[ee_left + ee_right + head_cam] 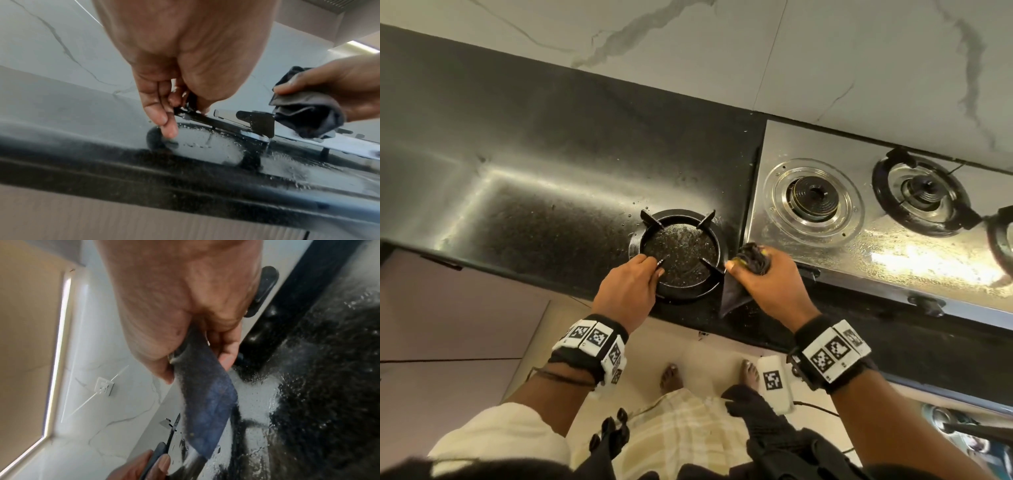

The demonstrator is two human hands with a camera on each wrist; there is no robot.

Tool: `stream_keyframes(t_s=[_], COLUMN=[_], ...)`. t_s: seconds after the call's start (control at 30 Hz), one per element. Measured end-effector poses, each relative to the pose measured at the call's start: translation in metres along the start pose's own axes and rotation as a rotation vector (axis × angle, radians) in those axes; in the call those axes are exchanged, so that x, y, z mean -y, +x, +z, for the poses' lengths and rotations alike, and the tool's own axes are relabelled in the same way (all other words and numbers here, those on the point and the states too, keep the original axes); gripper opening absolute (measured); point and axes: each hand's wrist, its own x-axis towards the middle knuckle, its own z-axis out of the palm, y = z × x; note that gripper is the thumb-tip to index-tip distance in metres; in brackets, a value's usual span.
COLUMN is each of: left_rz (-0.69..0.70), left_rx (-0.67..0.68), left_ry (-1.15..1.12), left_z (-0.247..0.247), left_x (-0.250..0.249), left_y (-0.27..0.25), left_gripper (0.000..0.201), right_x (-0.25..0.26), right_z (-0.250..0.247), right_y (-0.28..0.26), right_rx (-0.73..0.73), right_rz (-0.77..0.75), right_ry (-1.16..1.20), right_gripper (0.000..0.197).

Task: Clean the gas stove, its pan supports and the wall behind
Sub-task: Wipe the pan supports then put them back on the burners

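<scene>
Pan support (681,253), just left of gas stove (876,246): prob. heavy, rigid, wet-slick. Left hand (628,291) pinches near prong; right hand (763,277) clutches limp cloth (751,255).

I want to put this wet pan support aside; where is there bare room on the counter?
Free: the black counter left of the pan support, back to the marble wall. Crowded: the stove to its right, where the right hand holds the cloth.

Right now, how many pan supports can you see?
3: one on the wet black counter under the left hand, one around the stove's far burner, one cut off at the right edge. Others may be hidden.
</scene>
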Motion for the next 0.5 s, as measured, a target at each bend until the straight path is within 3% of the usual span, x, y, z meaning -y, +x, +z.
stream_keyframes(t_s=[0.17, 0.33, 0.5], left_rz=[0.003, 0.088, 0.155], left_rx=[-0.021, -0.131, -0.178], left_ry=[-0.041, -0.039, -0.033], left_z=[-0.022, -0.053, -0.059], left_x=[-0.009, -0.036, -0.093], left_y=[0.003, 0.017, 0.052], left_gripper=[0.024, 0.025, 0.022], right_x=[0.009, 0.03, 0.032], right_z=[-0.003, -0.025, -0.078], right_y=[0.002, 0.007, 0.015], right_rx=[0.05, 0.046, -0.136], right_rz=[-0.087, -0.229, -0.359], right_ry=[-0.069, -0.082, -0.244], right_gripper=[0.015, 0.03, 0.035])
